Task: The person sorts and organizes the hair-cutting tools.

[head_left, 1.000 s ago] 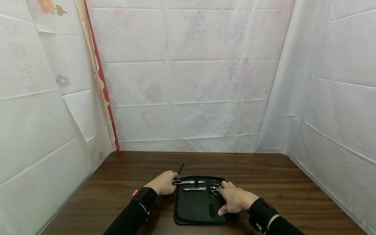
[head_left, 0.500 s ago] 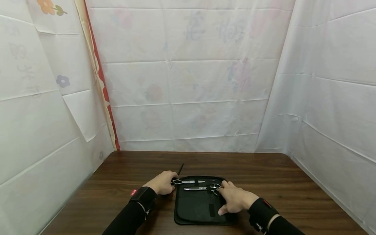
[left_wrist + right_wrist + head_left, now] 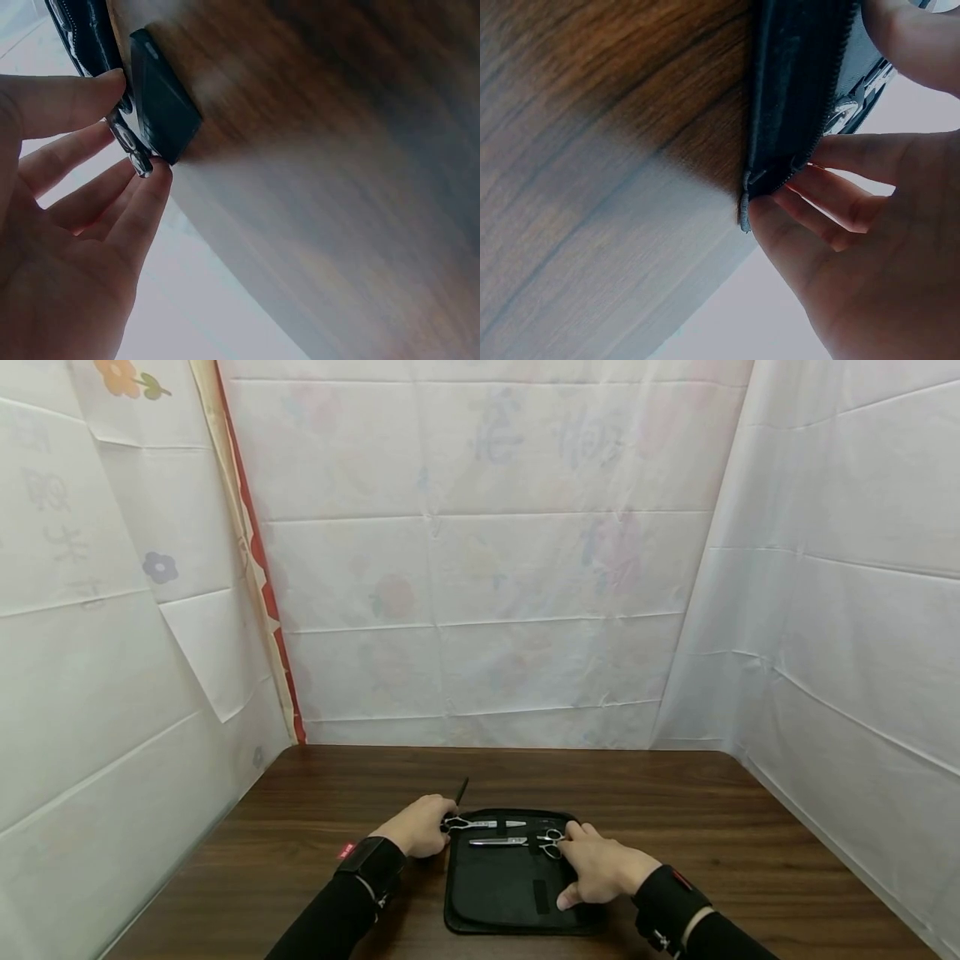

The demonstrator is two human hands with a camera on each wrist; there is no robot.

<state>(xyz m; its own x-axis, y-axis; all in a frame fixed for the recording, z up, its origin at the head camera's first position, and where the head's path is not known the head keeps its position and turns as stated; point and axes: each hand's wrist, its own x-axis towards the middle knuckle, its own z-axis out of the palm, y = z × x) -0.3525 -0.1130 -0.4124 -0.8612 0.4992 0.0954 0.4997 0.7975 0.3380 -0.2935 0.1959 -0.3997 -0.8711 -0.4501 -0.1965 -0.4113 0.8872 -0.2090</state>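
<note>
A black zip-up scissors case [image 3: 498, 893] lies open on the table. Near its far edge, silver scissors [image 3: 491, 824] lie under a strap, and my left hand [image 3: 420, 828] pinches their finger rings between thumb and fingertips. A second pair of scissors [image 3: 501, 842] lies parallel, closer to me, its rings by my right fingertips. My right hand [image 3: 600, 864] grips the case's right edge, thumb on top and fingers along the zipped side. Beyond the left hand, a slim dark thing [image 3: 461, 790] sticks out; the left wrist view shows a flat dark piece [image 3: 165, 101] standing near the fingertips.
The brown wooden table [image 3: 360, 768] surrounds the case. White printed sheets [image 3: 480, 610] hang behind it and on both sides. A short black strap [image 3: 541, 897] crosses the lower part of the case.
The left hand with the scissors shifted slightly left, then back to the right, so the blades now reach slightly further under the strap. The right hand and the case have not moved.
</note>
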